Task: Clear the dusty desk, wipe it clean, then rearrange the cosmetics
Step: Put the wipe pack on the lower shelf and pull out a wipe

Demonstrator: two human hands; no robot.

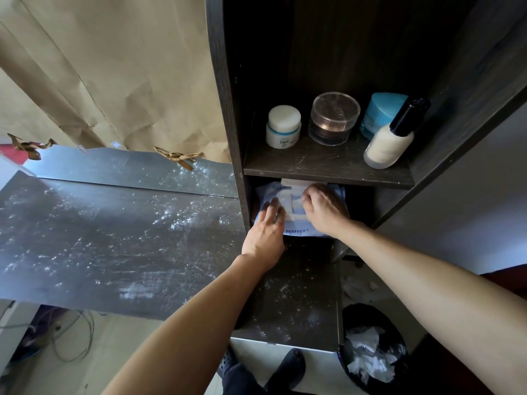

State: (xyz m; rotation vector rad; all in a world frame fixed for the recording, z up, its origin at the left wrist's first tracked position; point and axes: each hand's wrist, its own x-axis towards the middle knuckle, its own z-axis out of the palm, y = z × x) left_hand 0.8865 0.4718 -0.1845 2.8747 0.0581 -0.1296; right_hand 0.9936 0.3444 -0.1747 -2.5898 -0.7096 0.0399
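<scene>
A blue and white pack of wipes [299,226] lies in the lower compartment of the dark shelf unit. My left hand [266,232] lies flat on the pack's left side with straight fingers. My right hand [325,208] has its fingers curled at the pack's opening, pinching at the white flap or a wipe there. The dark desk top [99,240] to the left is speckled with white dust. On the shelf above stand a white Curel jar [283,126], a clear-lidded jar [333,118], a blue jar [380,114] and a white bottle with a black cap [395,138].
A black bin [373,352] with crumpled white tissues stands on the floor at the lower right. Brown paper [108,69] covers the wall behind the desk. Cables [71,334] lie under the desk's left part. My shoes [285,363] are below the desk edge.
</scene>
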